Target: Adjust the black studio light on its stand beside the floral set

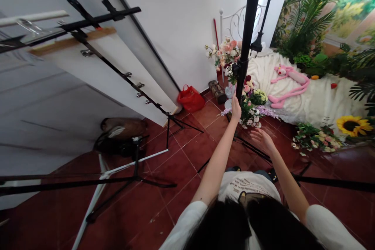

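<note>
A tall black tripod stand (242, 74) rises in front of me, and its top runs out of the picture. At its pole, below the knob, is my left hand (236, 108), closed against it with the fingers partly hidden. My right hand (263, 140) is held lower, to the right of the pole, open and holding nothing, its fingers slightly blurred. Beside the pole dangles a black power plug (257, 43) on its cord. Flowers (252, 105) stand just behind the pole, and dark stand legs spread over the floor below my hands.
On the left, a clipped white backdrop (117, 82) hangs from black stands. A red bag (191, 98) sits by the wall. To the right, a pink plush toy (293, 82) lies on a white fluffy cover, near a sunflower (353, 125). Stand legs (137, 179) cross the tiled floor.
</note>
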Demonstrator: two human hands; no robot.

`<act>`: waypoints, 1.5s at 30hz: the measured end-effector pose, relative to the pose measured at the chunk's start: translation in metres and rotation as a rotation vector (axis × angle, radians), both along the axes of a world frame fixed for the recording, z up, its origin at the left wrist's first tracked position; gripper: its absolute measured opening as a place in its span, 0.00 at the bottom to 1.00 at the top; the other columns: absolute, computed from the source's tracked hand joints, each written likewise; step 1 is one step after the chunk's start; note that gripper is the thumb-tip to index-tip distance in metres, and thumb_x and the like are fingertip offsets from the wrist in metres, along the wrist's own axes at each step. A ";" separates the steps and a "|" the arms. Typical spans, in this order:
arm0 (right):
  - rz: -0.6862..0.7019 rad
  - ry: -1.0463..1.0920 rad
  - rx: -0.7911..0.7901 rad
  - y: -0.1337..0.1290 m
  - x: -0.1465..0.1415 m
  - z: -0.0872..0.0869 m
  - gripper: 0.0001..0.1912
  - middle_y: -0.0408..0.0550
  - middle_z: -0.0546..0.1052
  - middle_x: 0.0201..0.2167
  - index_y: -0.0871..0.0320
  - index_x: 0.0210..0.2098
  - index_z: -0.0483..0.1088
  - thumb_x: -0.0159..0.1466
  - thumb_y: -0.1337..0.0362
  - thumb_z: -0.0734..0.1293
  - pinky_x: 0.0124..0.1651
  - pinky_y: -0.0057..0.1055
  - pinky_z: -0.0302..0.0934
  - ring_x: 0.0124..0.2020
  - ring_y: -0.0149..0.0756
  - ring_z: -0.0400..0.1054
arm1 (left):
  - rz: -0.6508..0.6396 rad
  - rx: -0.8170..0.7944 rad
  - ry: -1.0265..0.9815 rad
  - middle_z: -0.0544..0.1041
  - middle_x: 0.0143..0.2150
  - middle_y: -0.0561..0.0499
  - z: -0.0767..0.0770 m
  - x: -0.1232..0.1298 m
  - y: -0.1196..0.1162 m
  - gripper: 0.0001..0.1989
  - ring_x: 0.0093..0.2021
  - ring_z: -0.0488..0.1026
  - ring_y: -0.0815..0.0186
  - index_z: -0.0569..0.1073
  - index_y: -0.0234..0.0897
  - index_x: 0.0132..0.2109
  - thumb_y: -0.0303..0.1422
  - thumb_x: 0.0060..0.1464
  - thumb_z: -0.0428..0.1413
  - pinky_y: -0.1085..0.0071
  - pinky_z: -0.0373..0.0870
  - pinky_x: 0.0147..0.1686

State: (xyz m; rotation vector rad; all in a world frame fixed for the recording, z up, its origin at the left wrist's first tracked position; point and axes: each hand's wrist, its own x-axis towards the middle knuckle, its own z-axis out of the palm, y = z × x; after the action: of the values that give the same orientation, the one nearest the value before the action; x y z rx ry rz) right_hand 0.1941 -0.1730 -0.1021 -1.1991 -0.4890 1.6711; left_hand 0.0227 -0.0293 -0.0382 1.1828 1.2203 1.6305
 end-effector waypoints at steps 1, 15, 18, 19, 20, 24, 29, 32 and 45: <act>-0.034 -0.002 -0.025 -0.015 0.010 -0.005 0.09 0.51 0.83 0.41 0.56 0.44 0.72 0.65 0.62 0.69 0.43 0.34 0.76 0.40 0.38 0.81 | 0.019 0.011 0.057 0.63 0.70 0.43 -0.008 0.004 -0.013 0.35 0.75 0.51 0.63 0.64 0.39 0.64 0.56 0.65 0.34 0.62 0.47 0.74; -0.620 -0.005 -0.071 -0.109 0.092 -0.007 0.05 0.46 0.83 0.32 0.56 0.40 0.73 0.63 0.66 0.67 0.36 0.26 0.74 0.31 0.31 0.79 | -1.008 -0.258 0.174 0.81 0.35 0.43 -0.101 0.150 -0.124 0.22 0.34 0.78 0.62 0.76 0.36 0.41 0.48 0.65 0.45 0.62 0.75 0.43; -0.705 0.001 -0.033 -0.126 0.098 0.006 0.06 0.44 0.83 0.30 0.55 0.39 0.73 0.62 0.64 0.69 0.34 0.24 0.72 0.29 0.29 0.78 | -1.081 -0.148 0.193 0.77 0.30 0.48 -0.081 0.188 -0.135 0.25 0.32 0.74 0.65 0.71 0.37 0.30 0.49 0.65 0.43 0.66 0.72 0.41; -0.729 -0.005 -0.018 -0.135 0.102 0.010 0.07 0.44 0.83 0.30 0.55 0.39 0.73 0.61 0.63 0.70 0.34 0.24 0.72 0.29 0.29 0.78 | -1.107 -0.118 0.201 0.75 0.27 0.50 -0.074 0.201 -0.139 0.25 0.31 0.72 0.67 0.69 0.38 0.28 0.48 0.65 0.42 0.67 0.71 0.41; -0.756 -0.015 -0.004 -0.144 0.107 0.014 0.08 0.44 0.83 0.31 0.55 0.39 0.73 0.61 0.63 0.71 0.33 0.24 0.72 0.29 0.29 0.77 | -1.135 -0.091 0.208 0.73 0.25 0.52 -0.066 0.214 -0.143 0.25 0.30 0.70 0.68 0.67 0.38 0.27 0.48 0.66 0.41 0.68 0.70 0.41; -0.911 -0.052 0.059 -0.192 0.131 0.026 0.09 0.44 0.83 0.31 0.56 0.39 0.74 0.59 0.62 0.73 0.34 0.22 0.71 0.29 0.28 0.77 | -1.229 0.050 0.206 0.67 0.24 0.54 -0.038 0.264 -0.167 0.26 0.30 0.66 0.69 0.62 0.39 0.25 0.48 0.67 0.40 0.70 0.66 0.41; -1.098 -0.052 0.112 -0.249 0.160 0.038 0.10 0.43 0.83 0.31 0.55 0.39 0.74 0.58 0.61 0.74 0.33 0.22 0.71 0.29 0.28 0.77 | -1.379 0.153 0.152 0.63 0.25 0.54 -0.013 0.324 -0.202 0.26 0.28 0.63 0.68 0.62 0.40 0.27 0.53 0.66 0.38 0.69 0.65 0.40; -1.182 0.045 0.124 -0.268 0.172 0.043 0.06 0.43 0.82 0.30 0.55 0.37 0.74 0.61 0.63 0.72 0.33 0.21 0.71 0.28 0.27 0.77 | -1.405 0.175 0.108 0.67 0.30 0.52 -0.003 0.356 -0.222 0.25 0.33 0.67 0.67 0.67 0.40 0.34 0.55 0.64 0.41 0.68 0.67 0.43; -0.976 0.506 0.227 -0.271 0.255 0.091 0.12 0.42 0.80 0.25 0.59 0.38 0.74 0.71 0.62 0.60 0.31 0.17 0.70 0.27 0.24 0.76 | -1.474 0.130 0.004 0.76 0.53 0.43 0.034 0.447 -0.258 0.29 0.50 0.76 0.62 0.69 0.38 0.57 0.55 0.63 0.46 0.63 0.71 0.53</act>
State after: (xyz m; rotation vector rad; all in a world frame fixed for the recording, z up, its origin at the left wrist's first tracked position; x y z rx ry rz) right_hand 0.4495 -0.4441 -0.0114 -0.6209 0.2161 0.9572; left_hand 0.4695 -0.2873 -0.0046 1.5418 0.0109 0.5435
